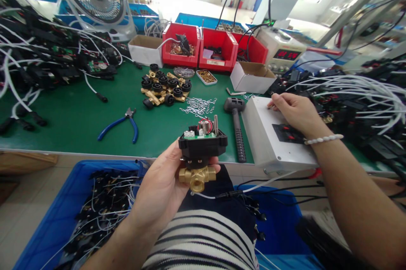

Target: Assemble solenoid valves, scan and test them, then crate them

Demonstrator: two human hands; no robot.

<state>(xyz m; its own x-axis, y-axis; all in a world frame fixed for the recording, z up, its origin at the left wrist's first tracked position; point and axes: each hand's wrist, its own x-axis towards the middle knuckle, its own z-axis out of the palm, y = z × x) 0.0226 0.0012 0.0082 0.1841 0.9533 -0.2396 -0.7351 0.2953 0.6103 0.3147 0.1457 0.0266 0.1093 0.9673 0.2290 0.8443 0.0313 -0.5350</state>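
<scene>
Valve assy (201,151), black housing w/ open top over brass body, is held upright above bench edge. White test box (269,135) is laid flat on green mat, black switches on top.

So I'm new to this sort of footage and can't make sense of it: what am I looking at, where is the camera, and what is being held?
The camera sits on a person's head and looks down at their own two bare hands; there is no machine. The left hand holds up a brass valve with an open black box on top, showing small parts inside. The right hand rests on a white box on the green table. Also there: blue pliers, a black mallet, a pile of brass fittings, small wire clips and red bins. A blue crate of wired parts stands below.
</scene>
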